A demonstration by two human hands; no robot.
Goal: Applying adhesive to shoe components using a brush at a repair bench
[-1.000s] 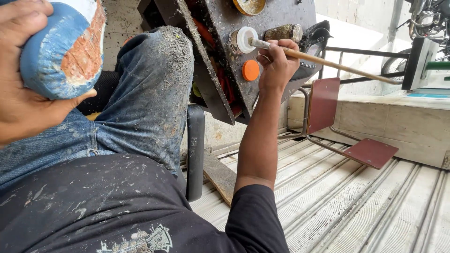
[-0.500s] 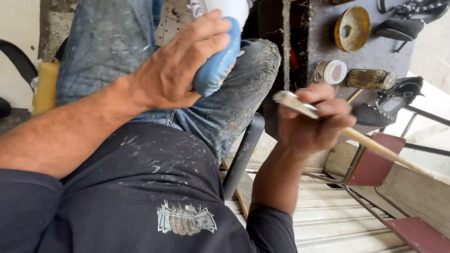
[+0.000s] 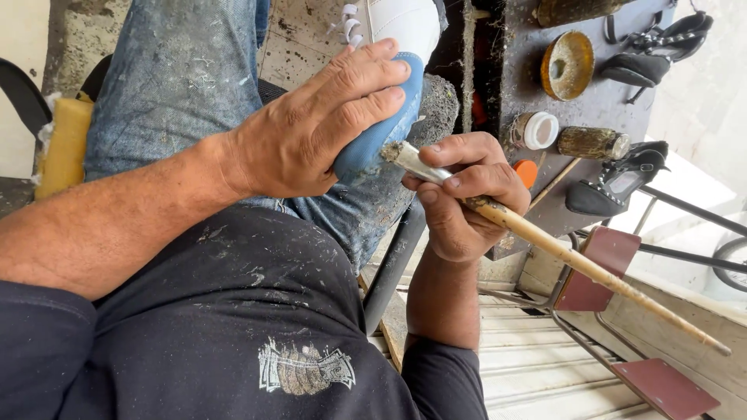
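A: Shoe [image 3: 389, 70] first — where is it sitting?

B: It is resting on the person's knee, at about twelve o'clock from the dark shirt [image 3: 233, 327]. It is white up top and blue at the near end, and the denim trousers [image 3: 179, 85] under it are looking dusty.

A: And the left hand [image 3: 311, 132]?

B: It is wrapping over the blue end, fingers spread and pressing down, so it is holding the shoe in place.

A: What is the right hand [image 3: 467, 194] doing?

B: It is closing tightly around a long wooden brush [image 3: 545, 241], thumb on top. The bristle tip is touching the blue part just beside the left palm, and the handle is running out towards four o'clock.

A: Anything past the hands?

B: At two o'clock a dark board [image 3: 591, 117] is carrying a small jar with a white lid [image 3: 533, 130], a grimy bottle [image 3: 593, 143] lying on its side, an orange cap [image 3: 527, 173], a round brass-coloured dish [image 3: 568, 64] and black heeled sandals [image 3: 615, 187] (two, as far as I am seeing). A red metal stool [image 3: 607, 257] is standing at four o'clock.
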